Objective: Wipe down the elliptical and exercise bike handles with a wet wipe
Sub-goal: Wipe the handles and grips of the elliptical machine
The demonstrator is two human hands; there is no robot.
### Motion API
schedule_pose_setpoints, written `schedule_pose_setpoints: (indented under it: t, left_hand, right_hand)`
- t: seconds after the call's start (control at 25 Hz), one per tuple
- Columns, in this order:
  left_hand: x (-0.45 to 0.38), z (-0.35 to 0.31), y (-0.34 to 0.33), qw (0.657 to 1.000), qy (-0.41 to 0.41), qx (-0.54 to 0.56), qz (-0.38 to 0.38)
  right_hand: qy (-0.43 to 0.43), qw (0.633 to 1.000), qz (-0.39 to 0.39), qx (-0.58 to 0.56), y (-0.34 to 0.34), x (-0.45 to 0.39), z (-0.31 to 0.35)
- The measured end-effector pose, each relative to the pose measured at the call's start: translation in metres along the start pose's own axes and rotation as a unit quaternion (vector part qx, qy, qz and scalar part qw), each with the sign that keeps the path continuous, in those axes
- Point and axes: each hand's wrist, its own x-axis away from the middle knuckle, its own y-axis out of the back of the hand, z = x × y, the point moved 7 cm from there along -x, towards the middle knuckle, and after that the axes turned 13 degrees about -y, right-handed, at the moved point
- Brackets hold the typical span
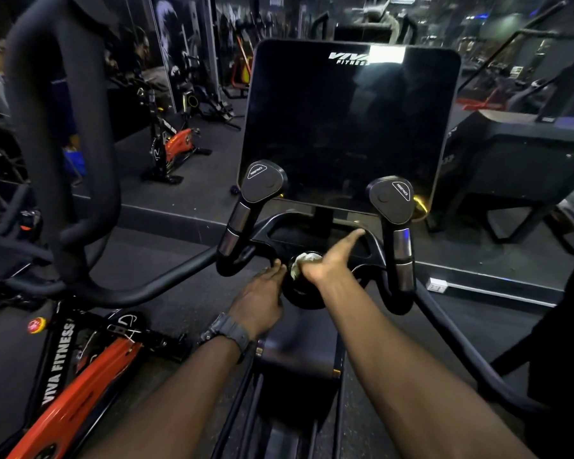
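Note:
The elliptical's dark console (345, 127) stands ahead, with two short grips below it: the left handle (241, 223) and the right handle (402, 250). Between them sits a round black knob (300, 294). My right hand (328, 263) holds a crumpled white wet wipe (307, 258) on top of that knob, thumb stretched forward. My left hand (260, 298), a watch on its wrist, lies just left of the knob with its fingertips touching the frame at the base of the left handle. How its fingers bend is partly hidden.
A thick black swing arm (63, 160) of the elliptical loops up at the left. A red and black exercise bike (80, 376) lies low at the left. A mirror behind shows another red bike (179, 144). A dark machine (527, 150) stands at the right.

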Motion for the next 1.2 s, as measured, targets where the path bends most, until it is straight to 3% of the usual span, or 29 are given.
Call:
schedule_pose_setpoints:
  t: [0.08,0.16,0.2,0.24,0.32,0.36,0.44,0.6,0.72,0.8,0.92,1.12,1.2]
  left_hand:
    - [0.000,0.002,0.000,1.000,0.001,-0.014,0.009]
    - [0.001,0.000,0.000,1.000,-0.001,-0.018,0.018]
    - [0.001,0.001,-0.001,1.000,0.002,-0.020,0.019]
    - [0.001,0.001,-0.001,0.999,0.017,-0.022,0.021]
    - [0.001,0.006,-0.001,0.997,0.069,-0.033,0.024]
    - [0.000,0.007,-0.002,0.997,0.070,-0.035,0.019]
    - [-0.002,0.002,-0.002,0.999,0.036,-0.027,0.008]
    - [-0.005,-0.001,-0.001,0.999,0.017,-0.032,0.011]
    - [-0.002,-0.004,-0.002,0.999,0.019,-0.029,0.014]
    - [-0.001,-0.004,-0.005,0.999,0.022,-0.029,0.021]
    - [-0.002,0.001,-0.010,0.999,0.042,-0.019,0.024]
    - [-0.002,0.007,-0.016,0.998,0.049,-0.019,0.036]
    - [-0.001,0.009,-0.018,0.997,0.050,-0.023,0.048]
  right_hand:
    - [0.053,0.998,0.000,-0.031,-0.002,-0.002,0.001]
    - [0.050,0.986,0.002,0.160,-0.012,0.005,-0.017]
    - [0.052,0.942,-0.011,0.333,-0.016,0.014,-0.029]
    - [0.058,0.853,-0.019,0.518,-0.020,0.019,-0.039]
    - [0.080,0.584,-0.047,0.807,-0.016,0.035,-0.046]
    - [0.079,0.470,-0.048,0.878,-0.011,0.040,-0.040]
    - [0.059,0.348,-0.053,0.934,-0.003,0.055,-0.023]
    - [0.043,0.166,-0.150,0.974,-0.007,0.062,0.010]
    - [0.161,0.106,-0.226,0.955,-0.026,0.055,0.023]
    - [0.233,0.060,-0.207,0.948,-0.031,0.047,0.018]
    - [0.216,0.016,-0.156,0.964,-0.018,0.035,0.005]
    - [0.133,0.059,-0.176,0.974,-0.015,0.012,0.005]
    - [0.184,0.075,-0.182,0.963,-0.019,0.016,0.002]
